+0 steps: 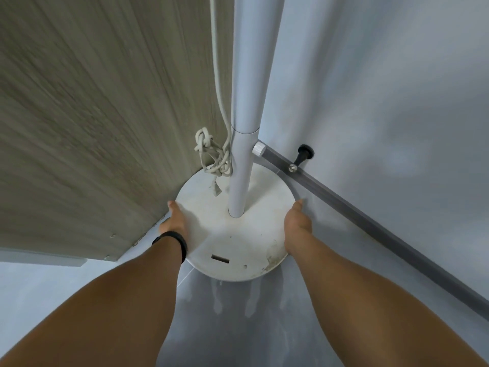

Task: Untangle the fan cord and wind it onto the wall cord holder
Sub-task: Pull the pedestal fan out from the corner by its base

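Head view: a person crouches over a pedestal fan wedged into a room corner.
Left hand (175, 219): grips the left rim of the round white fan base (235, 242), thumb on top, fingers curled under the edge and hidden; a black wristband (173, 241) circles the wrist.
Right hand (297, 223): grips the right rim the same way.
Cord: the knotted off-white fan cord (214, 157) hangs bunched behind the base, left of the grey-white upright pole (242, 165); one strand runs up beside the pole.
Room to move: open grey tiled floor (232, 327) lies toward the camera; the base's far edge sits close against both sides.
Obstacles: wood-grain panel (92, 128) on the left; pale blue wall (383, 102) with dark skirting (357, 213) and a black doorstop (304, 153) on the right.
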